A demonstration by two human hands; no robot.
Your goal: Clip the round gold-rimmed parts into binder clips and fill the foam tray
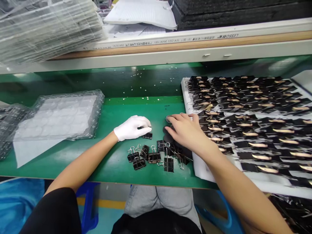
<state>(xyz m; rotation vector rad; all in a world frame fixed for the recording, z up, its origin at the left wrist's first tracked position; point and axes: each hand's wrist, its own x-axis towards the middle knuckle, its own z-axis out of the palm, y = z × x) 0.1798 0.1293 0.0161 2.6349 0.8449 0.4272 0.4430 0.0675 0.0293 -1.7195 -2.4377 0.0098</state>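
My left hand [135, 127], in a white glove, has its fingers curled and pressed together on a black binder clip [147, 136], just above the green tabletop. My bare right hand [184, 130] reaches over several dark round discs [166, 130] beside a white tray. Its fingers are apart, with the fingertips at the upper disc; the palm hides part of the discs. Nearer to me lies a loose group of black binder clips [154, 158] with silver wire handles, some overlapping each other.
At right, a white tray [187, 94] carries rows of black clips gripping small beige-edged pieces. Clear plastic trays [95, 113] are stacked at left over a white sheet [34, 148]. A shelf edge [151, 58] runs across the back, holding papers [141, 13] and more clear trays.
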